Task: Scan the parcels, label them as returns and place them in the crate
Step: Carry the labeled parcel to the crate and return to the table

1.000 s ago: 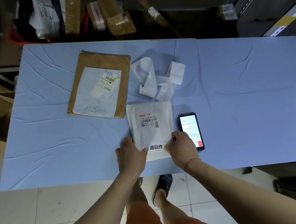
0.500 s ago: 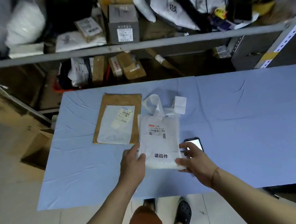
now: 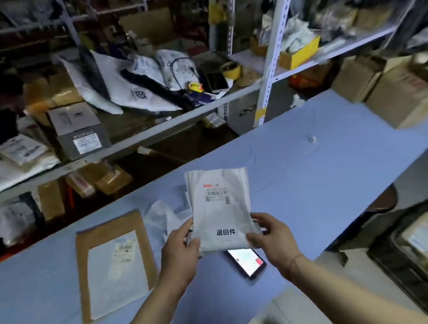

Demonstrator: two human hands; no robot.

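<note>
Far left on the blue table point(image 3: 331, 173) lies a brown padded envelope point(image 3: 113, 264) with a white label on it, flat and not touched by anyone. Just beside it, crumpled white sticker backing paper point(image 3: 164, 217) sits on the cloth.

Next comes the person's left hand point(image 3: 179, 250). Its thumb and fingers are curled round the left edge of a white parcel bag point(image 3: 220, 207). The bag is lifted off the table and held up in the air, with its barcode label near the top and a black printed return sticker point(image 3: 225, 232) near the bottom. The right hand point(image 3: 273, 235) pinches the bag's lower right corner, thumb on the front.

Under the bag, a phone point(image 3: 247, 260) lies on the table with its screen lit (probably the scanner).

Far right, low down by the floor, is a dark crate point(image 3: 401, 267) with parcels already inside. The bag looks ready to go there.

What could go wrong? The bag is soft and floppy, so a loose pinch could let it slip and fall on the phone or the floor. The crate is well apart from the hands, so a toss could miss it. The fresh sticker could also peel up if a thumb rubs its edge.
</note>
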